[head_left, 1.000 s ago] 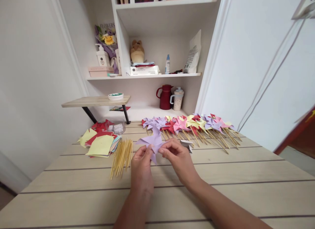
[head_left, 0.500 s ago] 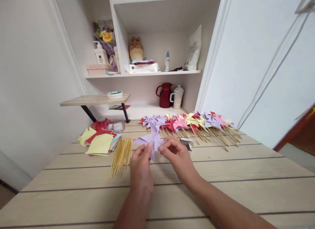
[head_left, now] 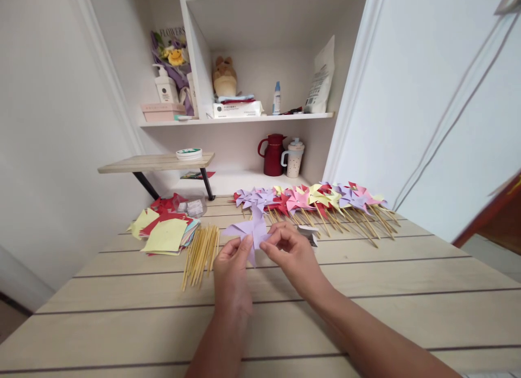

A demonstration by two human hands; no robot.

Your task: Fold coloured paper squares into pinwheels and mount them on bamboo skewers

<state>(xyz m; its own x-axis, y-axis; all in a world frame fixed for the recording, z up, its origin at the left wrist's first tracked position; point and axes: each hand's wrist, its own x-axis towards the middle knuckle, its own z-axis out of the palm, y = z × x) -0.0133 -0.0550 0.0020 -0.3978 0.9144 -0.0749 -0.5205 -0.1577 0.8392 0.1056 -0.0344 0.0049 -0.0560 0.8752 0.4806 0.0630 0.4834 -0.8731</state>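
Both of my hands hold a lilac paper pinwheel just above the wooden table. My left hand pinches its lower left part with thumb and fingers. My right hand pinches its right side, fingers curled. A bundle of thin wooden sticks lies just left of my left hand. A small grey folded object sits on the table right of my right hand.
A row of finished pinwheels on sticks lies across the far side. A stack of yellow and red paper squares is at the far left. Behind stand shelves, a red jug and a small bench.
The view has tilted slightly, so everything sits a little higher in frame. My hands keep their pinch on the lilac pinwheel with only small finger shifts.
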